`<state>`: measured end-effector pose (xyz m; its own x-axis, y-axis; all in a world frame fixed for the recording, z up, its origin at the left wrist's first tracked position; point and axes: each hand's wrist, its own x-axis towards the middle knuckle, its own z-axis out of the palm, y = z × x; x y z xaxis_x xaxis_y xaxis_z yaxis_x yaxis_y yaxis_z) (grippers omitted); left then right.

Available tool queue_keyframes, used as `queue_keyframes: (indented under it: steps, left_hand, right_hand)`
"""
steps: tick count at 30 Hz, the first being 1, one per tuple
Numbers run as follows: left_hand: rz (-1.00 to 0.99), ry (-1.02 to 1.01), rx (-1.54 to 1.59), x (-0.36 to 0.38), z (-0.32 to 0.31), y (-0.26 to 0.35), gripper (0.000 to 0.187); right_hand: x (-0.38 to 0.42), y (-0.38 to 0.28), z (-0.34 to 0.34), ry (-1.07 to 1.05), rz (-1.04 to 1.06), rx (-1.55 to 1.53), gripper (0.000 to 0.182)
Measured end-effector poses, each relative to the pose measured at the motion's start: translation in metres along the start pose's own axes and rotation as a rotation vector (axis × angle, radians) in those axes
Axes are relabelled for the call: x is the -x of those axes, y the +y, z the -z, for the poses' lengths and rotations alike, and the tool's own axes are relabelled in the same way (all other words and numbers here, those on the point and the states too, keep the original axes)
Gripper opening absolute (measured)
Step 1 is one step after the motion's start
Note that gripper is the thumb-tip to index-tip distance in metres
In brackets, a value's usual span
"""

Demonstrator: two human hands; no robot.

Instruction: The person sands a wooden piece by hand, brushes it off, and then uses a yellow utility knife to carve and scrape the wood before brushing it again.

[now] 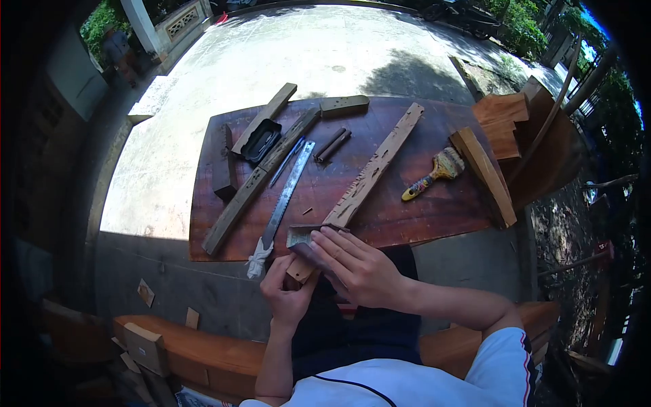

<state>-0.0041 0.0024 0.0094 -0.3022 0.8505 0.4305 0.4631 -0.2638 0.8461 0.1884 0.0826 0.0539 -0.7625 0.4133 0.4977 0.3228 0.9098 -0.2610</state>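
My left hand is closed around the near end of a long wooden strip with pits and grooves along its face. The strip slants away from me across the table, its far end near the back. My right hand lies over a folded sheet of sandpaper, pressing it onto the strip just beyond my left hand. Printing shows on part of the sheet's back. To the left of the strip lies a metal ruler, its near end wrapped in white material.
On the dark wooden table are a paintbrush, a black open case, a blue pen, two short dark rods and several wood pieces. A thick block lies at the right edge. A person stands far left.
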Motion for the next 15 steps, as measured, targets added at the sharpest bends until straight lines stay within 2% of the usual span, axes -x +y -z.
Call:
queue_keyframes:
  steps: [2,5,6,8,9,11,12,15]
  left_hand:
    - [-0.003,0.011,-0.01,0.001,0.0,-0.003,0.048]
    - [0.022,0.022,0.021,0.004,-0.003,-0.008,0.047]
    - [0.02,0.026,0.028,0.005,-0.003,-0.007,0.047]
    - [0.11,-0.003,0.052,0.006,0.0,-0.006,0.045]
    - [0.158,-0.023,0.062,0.007,0.003,-0.005,0.044]
    - [0.275,0.035,0.233,0.012,0.003,0.002,0.042]
    - [0.333,0.065,0.32,0.014,0.003,0.004,0.041]
    - [0.487,0.018,0.286,0.022,0.006,0.012,0.033]
  right_hand:
    - [-0.003,0.038,0.008,0.005,0.01,-0.001,0.058]
    - [-0.015,0.131,0.029,0.255,-0.396,0.128,0.044]
    - [-0.017,0.138,0.03,0.273,-0.438,0.173,0.045]
    - [-0.016,0.097,0.008,0.279,-0.313,0.228,0.048]
    - [-0.017,0.059,0.008,0.212,-0.169,0.145,0.052]
    - [-0.012,0.016,-0.002,0.141,-0.044,-0.072,0.055]
    - [-0.01,0.013,-0.002,0.126,0.003,-0.147,0.055]
    - [-0.016,0.083,0.008,0.241,-0.204,0.027,0.056]
